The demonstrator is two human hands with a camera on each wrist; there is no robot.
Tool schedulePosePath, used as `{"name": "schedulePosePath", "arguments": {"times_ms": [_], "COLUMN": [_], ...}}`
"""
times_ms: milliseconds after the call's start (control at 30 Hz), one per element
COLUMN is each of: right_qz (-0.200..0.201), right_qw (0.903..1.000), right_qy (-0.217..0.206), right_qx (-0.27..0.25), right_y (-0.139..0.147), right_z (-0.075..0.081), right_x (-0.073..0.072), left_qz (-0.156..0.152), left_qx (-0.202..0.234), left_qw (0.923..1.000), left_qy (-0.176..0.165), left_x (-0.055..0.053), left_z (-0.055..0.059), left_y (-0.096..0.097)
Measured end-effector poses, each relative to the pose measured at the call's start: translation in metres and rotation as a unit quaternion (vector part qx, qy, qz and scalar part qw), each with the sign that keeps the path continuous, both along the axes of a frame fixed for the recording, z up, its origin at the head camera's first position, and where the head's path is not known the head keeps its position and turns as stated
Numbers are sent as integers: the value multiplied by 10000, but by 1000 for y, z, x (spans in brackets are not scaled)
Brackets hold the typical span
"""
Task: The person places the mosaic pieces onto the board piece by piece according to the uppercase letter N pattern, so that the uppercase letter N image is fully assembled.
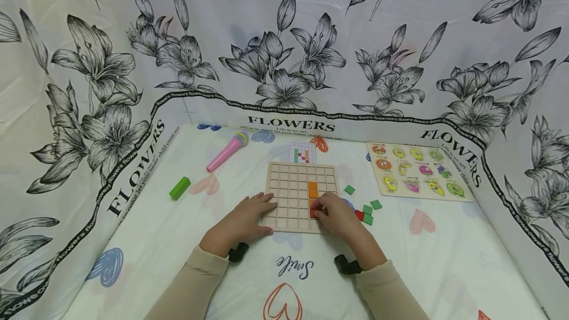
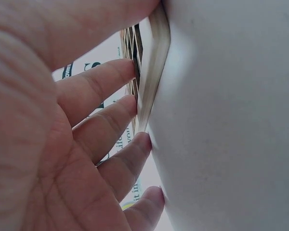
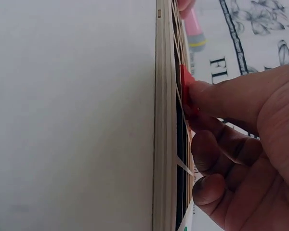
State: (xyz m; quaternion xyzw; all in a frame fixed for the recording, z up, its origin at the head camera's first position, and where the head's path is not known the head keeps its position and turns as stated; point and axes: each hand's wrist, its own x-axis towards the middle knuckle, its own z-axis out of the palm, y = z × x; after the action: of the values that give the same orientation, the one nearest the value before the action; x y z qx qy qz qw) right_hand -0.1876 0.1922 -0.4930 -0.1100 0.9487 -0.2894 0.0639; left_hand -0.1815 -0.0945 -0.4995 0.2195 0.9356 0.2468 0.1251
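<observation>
A red tile is pinched by the right hand, the gridded board touched by the spread left hand, 4 green tiles alongside

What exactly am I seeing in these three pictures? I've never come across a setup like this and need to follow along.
There is no machine here, just a person's two bare hands. The wide picture comes from a head camera looking forward and down; the two close ones come from cameras on each wrist.

On the patterned cloth lies a wooden grid board with orange tiles in one column. Around it are a small pattern card, loose green tiles, a pink toy microphone, a green block and a fruit-picture board.

The left hand rests against the grid's left side. The right hand pinches a red tile at the grid.
</observation>
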Motion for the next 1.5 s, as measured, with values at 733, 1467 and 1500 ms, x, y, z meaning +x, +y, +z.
{"name": "schedulePosePath", "arguments": {"times_ms": [733, 1467, 1500], "right_qz": [-1142, -1022, -1050], "right_qw": [9931, 9931, 9928], "right_qy": [-116, -543, -534], "right_qx": [-224, 207, 198], "right_y": [88, 105, 104], "right_z": [32, 0, 1], "right_x": [2, 13, 13], "left_qz": [-15, -12, -7], "left_qx": [-51, -36, -42], "left_qw": [10000, 10000, 10000], "left_qy": [-23, -34, -48], "left_x": [-1, -1, -1], "left_z": [0, -1, -1], "left_y": [2, 1, 1]}}
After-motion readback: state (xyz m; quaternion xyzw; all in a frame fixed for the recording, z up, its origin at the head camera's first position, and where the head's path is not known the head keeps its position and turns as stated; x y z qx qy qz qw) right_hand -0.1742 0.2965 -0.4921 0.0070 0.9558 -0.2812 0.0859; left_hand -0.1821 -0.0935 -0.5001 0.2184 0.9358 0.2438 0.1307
